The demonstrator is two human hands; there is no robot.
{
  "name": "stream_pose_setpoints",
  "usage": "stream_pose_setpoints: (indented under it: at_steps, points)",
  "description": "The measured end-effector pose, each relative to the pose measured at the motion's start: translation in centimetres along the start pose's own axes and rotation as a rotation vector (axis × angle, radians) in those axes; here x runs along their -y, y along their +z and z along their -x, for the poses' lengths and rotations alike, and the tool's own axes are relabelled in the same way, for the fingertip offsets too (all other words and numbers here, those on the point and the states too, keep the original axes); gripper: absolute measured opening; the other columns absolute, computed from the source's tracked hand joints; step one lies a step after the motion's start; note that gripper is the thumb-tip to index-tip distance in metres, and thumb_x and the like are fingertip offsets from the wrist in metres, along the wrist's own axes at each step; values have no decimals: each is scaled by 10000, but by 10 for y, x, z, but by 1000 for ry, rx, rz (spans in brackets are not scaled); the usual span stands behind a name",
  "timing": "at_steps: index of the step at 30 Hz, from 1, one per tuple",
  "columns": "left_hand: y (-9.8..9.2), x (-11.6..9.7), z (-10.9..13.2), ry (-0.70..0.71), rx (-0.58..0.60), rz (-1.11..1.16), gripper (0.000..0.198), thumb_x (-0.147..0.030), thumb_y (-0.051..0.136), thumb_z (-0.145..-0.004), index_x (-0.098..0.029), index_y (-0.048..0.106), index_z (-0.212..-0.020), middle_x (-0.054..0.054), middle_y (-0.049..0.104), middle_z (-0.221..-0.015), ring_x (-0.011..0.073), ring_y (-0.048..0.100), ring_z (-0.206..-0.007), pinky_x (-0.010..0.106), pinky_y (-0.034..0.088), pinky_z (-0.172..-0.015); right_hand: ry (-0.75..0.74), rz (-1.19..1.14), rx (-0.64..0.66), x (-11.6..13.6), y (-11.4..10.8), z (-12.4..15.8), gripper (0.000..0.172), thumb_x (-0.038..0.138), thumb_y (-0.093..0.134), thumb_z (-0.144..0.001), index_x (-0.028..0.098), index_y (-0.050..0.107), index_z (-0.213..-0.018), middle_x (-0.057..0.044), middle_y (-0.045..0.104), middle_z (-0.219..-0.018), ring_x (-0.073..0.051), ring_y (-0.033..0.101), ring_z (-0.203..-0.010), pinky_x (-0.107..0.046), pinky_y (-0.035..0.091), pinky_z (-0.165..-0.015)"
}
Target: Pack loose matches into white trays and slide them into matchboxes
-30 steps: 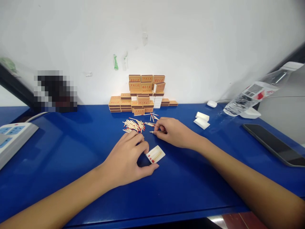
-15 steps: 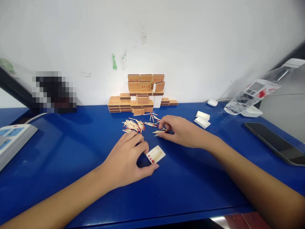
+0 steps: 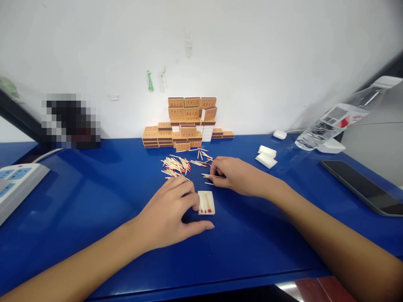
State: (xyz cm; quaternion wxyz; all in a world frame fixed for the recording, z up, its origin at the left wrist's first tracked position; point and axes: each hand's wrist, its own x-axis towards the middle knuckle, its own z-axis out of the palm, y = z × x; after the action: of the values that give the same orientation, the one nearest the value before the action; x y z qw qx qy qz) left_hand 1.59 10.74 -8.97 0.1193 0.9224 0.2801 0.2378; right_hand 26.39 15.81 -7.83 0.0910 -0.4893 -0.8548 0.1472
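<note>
A small white matchbox tray [image 3: 212,197] lies on the blue table with several red-headed matches [image 3: 205,204] inside. Just left of it is my left hand [image 3: 176,209], its thumb spread away from the fingers. The curled index finger rests at the tray's left edge, without gripping it. My right hand [image 3: 231,176] is farther back, thumb and fingers pinched on matchsticks [image 3: 206,175]; their far ends are hidden under the fingers. One more matchstick lies by the thumb. Behind my left hand is a loose pile of matches [image 3: 176,164], with more scattered to its right.
Matchboxes [image 3: 192,113] are stacked against the white wall. Two white trays [image 3: 266,160] and a small white case [image 3: 279,134] lie to the right, near a leaning plastic bottle [image 3: 324,126] and a phone [image 3: 362,184]. A power strip [image 3: 19,184] stands at far left.
The matchbox tray has turned to sit squarer to the table edge, and my left thumb has come away from it. My right fingers have closed further on the matchsticks.
</note>
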Motion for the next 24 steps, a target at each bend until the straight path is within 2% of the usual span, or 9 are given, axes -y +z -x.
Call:
stream_pose_setpoints:
  at_steps: [5,7,8,10,13,16,19,24]
  points:
    - [-5,-2,-2,-9,-12,19,289,-461,738,-916,-204,610,-896,31,607,-860,221,536,-856,405,465,-825,-15,22,14,-2,0,-1,111,245,659,-937,192,635,-843,-60,664,-906,-180,586,-734,-298,395,-666]
    - [-7,-2,-3,-54,-38,50,177,-321,692,-910,-210,587,-998,35,619,-911,226,552,-883,411,479,-844,-18,-12,-4,-2,-4,1,132,279,647,-953,195,639,-852,-52,663,-894,-177,583,-745,-299,398,-680]
    - [-8,-1,-3,-76,-51,64,187,-233,656,-887,-210,574,-1054,41,630,-960,231,562,-918,418,486,-867,-14,-49,-15,-1,-6,3,135,287,641,-955,199,643,-853,-41,660,-873,-172,575,-738,-298,396,-678]
    - [-10,1,-4,-93,-59,83,353,-90,578,-818,-212,564,-1149,57,652,-1087,245,574,-1033,440,490,-948,11,-154,-34,1,-13,6,120,285,634,-946,208,652,-856,-10,641,-811,-154,542,-694,-290,386,-647]
    - [-9,6,-5,-48,0,112,606,-7,519,-770,-233,562,-1330,66,661,-1251,258,553,-1222,468,464,-1078,57,-318,-40,3,-22,9,126,315,629,-934,215,657,-863,18,595,-734,-139,487,-636,-280,369,-589]
    - [-9,6,-6,10,95,131,741,-3,507,-810,-292,516,-1492,60,680,-1296,264,548,-1273,477,478,-1075,87,-414,-24,3,-27,9,196,387,626,-938,211,659,-858,16,584,-716,-141,474,-634,-281,376,-578]
    - [-11,3,-6,56,170,114,721,-30,499,-890,-330,484,-1545,44,704,-1313,270,547,-1249,483,474,-1051,83,-468,-10,4,-29,8,290,460,611,-957,205,654,-826,12,560,-705,-137,453,-635,-276,372,-569]
    - [-9,4,-4,47,115,66,560,-173,586,-956,-300,536,-1500,58,695,-1279,275,548,-1180,469,440,-1050,58,-589,65,15,-32,11,368,524,597,-974,201,652,-806,10,548,-720,-135,438,-646,-276,369,-583]
